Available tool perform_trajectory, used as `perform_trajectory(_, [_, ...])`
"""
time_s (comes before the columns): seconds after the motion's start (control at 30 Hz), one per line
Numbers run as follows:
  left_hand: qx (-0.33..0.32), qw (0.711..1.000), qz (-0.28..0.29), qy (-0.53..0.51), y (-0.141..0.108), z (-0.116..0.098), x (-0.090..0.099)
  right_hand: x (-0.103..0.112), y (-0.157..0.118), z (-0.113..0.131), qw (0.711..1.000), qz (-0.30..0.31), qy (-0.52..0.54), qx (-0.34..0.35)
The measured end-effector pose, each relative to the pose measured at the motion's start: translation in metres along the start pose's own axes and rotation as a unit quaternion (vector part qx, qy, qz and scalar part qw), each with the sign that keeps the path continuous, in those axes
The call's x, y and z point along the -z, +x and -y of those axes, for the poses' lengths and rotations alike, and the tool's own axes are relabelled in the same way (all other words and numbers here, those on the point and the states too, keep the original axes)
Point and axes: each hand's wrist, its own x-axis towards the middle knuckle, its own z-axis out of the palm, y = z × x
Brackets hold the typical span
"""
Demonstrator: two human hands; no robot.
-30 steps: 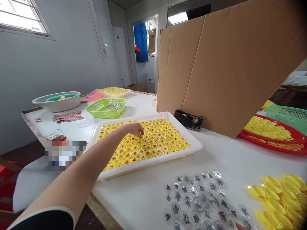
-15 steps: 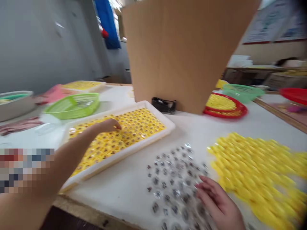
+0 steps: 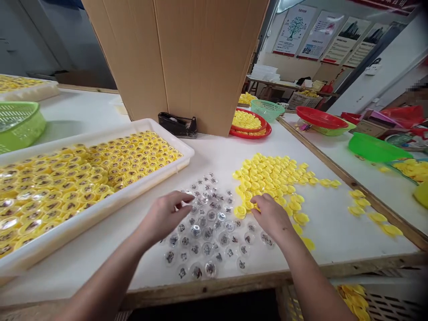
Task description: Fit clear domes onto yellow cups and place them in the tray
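Observation:
My left hand (image 3: 170,213) hovers over the left side of a spread of small clear discs (image 3: 207,232) with dark printed figures. Its thumb and fingers are apart, and I see nothing between them. At the near left edge of a heap of yellow shallow caps (image 3: 267,171) is my right hand (image 3: 270,215), thumb and index finger slightly parted beside the closest caps. Whether those fingertips touch a cap I cannot tell. To the left stands a long white tray (image 3: 100,219) filled with yellow caps, each with a printed disc in it.
A tall cardboard sheet (image 3: 197,58) stands at the back behind a black tape dispenser (image 3: 177,125). Red plates (image 3: 265,132) of yellow caps and a pale green basket (image 3: 267,109) are beyond. A wooden strip (image 3: 351,180) borders the table on the right; a green basket (image 3: 23,127) sits left.
My left hand has left the white tray and come over the clear discs. My right hand has moved from the discs to the yellow caps. The view has turned right.

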Motion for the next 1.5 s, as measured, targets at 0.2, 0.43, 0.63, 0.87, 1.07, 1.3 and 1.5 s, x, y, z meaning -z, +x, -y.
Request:
perform_trajectory(0.2, [0.023, 0.997, 0.035, -0.059, 0.003, -0.001, -0.032, -0.005, 0.001, 0.004, 0.998, 0.030, -0.025, 0.039])
perform_trajectory(0.43, [0.063, 0.993, 0.045, -0.088, 0.002, 0.013, -0.035, -0.005, -0.001, 0.002, 0.998, 0.029, -0.025, 0.058])
perform_trajectory(0.63, [0.033, 0.996, 0.052, -0.067, -0.001, 0.014, -0.039, -0.010, -0.006, 0.002, 0.998, 0.025, -0.013, 0.056])
perform_trajectory(0.87, [0.024, 0.997, 0.063, -0.047, -0.003, 0.011, -0.040, -0.002, -0.001, 0.003, 0.998, 0.041, 0.000, 0.040])
perform_trajectory(1.07, [0.034, 0.997, 0.053, -0.053, -0.002, 0.012, -0.039, -0.004, 0.007, 0.005, 0.999, 0.045, 0.019, 0.014])
perform_trajectory(1.3, [0.097, 0.950, 0.113, -0.275, -0.005, 0.013, -0.046, 0.032, -0.005, 0.015, 0.997, -0.020, 0.073, 0.020])
perform_trajectory(1.5, [0.144, 0.752, 0.245, -0.595, -0.015, 0.001, -0.059, 0.045, -0.025, 0.082, 0.957, 0.039, 0.214, 0.192])
